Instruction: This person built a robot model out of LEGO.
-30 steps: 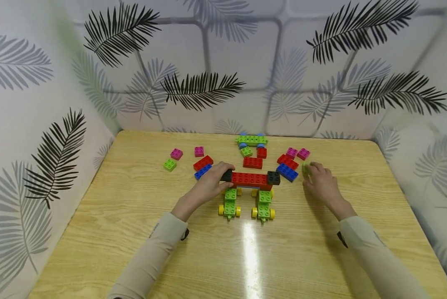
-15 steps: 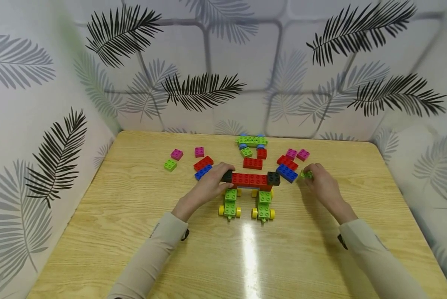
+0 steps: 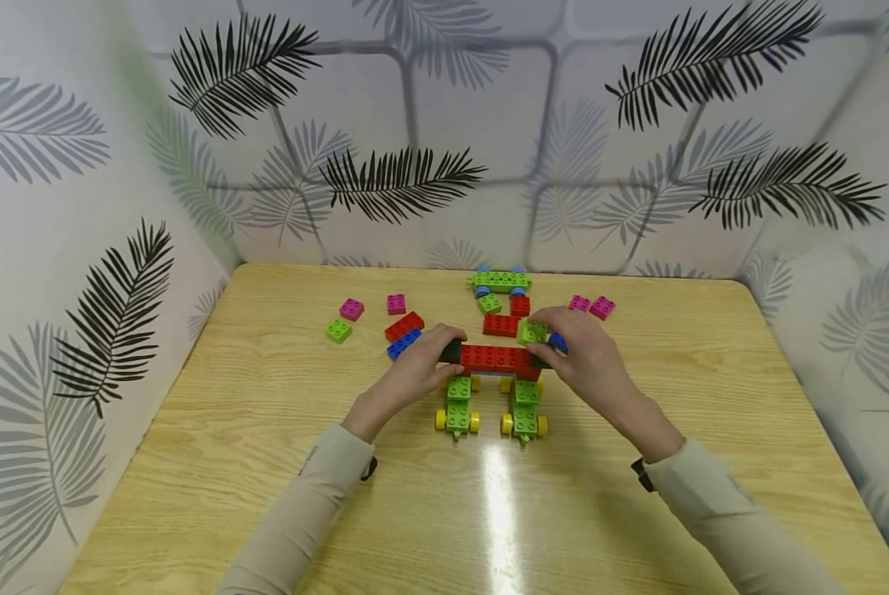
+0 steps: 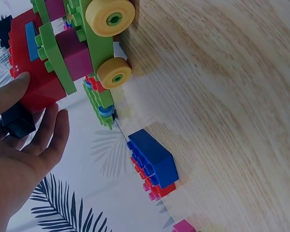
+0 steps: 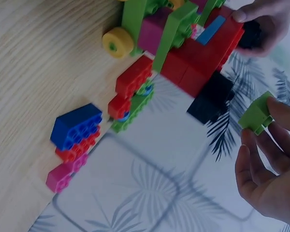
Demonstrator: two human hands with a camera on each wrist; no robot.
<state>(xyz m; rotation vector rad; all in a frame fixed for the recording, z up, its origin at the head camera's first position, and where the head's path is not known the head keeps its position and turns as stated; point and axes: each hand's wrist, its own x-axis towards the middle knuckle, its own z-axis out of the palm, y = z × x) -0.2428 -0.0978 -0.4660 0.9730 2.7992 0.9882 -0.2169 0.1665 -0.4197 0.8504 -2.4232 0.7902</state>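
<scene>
A brick model stands mid-table: a red bar (image 3: 496,358) with black end bricks rests on two green legs with yellow wheels (image 3: 457,411). My left hand (image 3: 444,348) grips its left end at the black brick (image 3: 451,350). In the left wrist view the thumb (image 4: 12,89) presses on the red bar (image 4: 36,84) and the fingers lie by the black brick (image 4: 17,122). My right hand (image 3: 537,337) pinches a small green brick (image 3: 531,331) just above the model's right end. The right wrist view shows this green brick (image 5: 255,115) held in the air beside the model's black end brick (image 5: 210,99).
Loose bricks lie behind the model: magenta (image 3: 351,307), green (image 3: 337,329), red (image 3: 404,324) and blue (image 3: 403,341) on the left, red (image 3: 502,324) in the middle, magenta (image 3: 603,307) on the right. A green plate on blue wheels (image 3: 500,280) sits near the back wall.
My right hand has lifted the small green brick from the table's right side and carried it left to the model's right end. The left hand has kept its hold.
</scene>
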